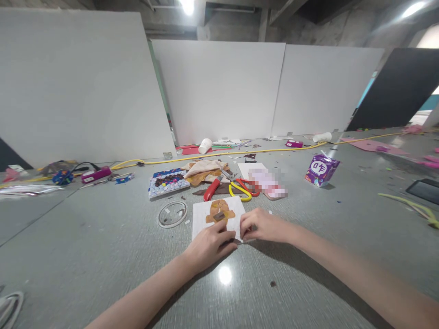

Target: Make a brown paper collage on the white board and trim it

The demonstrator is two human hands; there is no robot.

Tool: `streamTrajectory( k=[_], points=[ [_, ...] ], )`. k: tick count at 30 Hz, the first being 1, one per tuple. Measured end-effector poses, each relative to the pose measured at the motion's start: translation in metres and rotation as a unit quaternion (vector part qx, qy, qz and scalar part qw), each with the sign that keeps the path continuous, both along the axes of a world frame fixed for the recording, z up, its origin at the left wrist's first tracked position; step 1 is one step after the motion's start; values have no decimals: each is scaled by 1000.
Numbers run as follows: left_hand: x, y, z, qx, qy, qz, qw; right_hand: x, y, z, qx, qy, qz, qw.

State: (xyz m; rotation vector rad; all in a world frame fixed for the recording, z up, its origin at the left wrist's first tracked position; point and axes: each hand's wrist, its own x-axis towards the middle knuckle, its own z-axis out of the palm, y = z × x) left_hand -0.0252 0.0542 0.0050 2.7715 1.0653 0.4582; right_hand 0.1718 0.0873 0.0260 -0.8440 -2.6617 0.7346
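A white square card lies on the grey floor in front of me, bearing a figure of brown cut pieces with a darker strip across it. My left hand rests on the card's lower part, its fingers stretched out and pressing near the bottom of the figure. At the lower right edge, my right hand has its fingers curled in a pinch on the card; the fingertips are partly hidden. Just beyond are yellow-handled scissors, a red-handled tool and orange-red handles.
Crumpled tan cloth pieces and a decorated white panel lie behind the card. To the left is a clear tape ring. A purple drink carton stands right. A yellow cable crosses before white boards.
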Motion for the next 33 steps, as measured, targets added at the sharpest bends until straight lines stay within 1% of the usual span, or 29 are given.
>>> streamTrajectory(
  k=[9,13,15,17,20,23,25,33],
  points=[
    [2,-1,-2,4,1,10,1000,2,3,-6,29,-4,10,1000],
    [2,-1,-1,6,-2,5,1000,4,4,-2,55,-36,31,997],
    [2,-1,-1,7,-1,3,1000,4,2,2,91,-72,55,992],
    [2,-1,-1,8,0,2,1000,1,-4,5,147,-135,67,978],
    [1,-2,-2,11,0,2,1000,-6,-15,7,237,-228,57,943],
    [1,-2,-3,16,-3,1,1000,-11,-24,8,290,-268,72,916],
    [1,-2,-3,18,-1,1,1000,-12,-26,8,300,-273,85,910],
    [1,-1,-2,13,1,1,1000,-10,-21,12,279,-256,77,922]
  ],
)
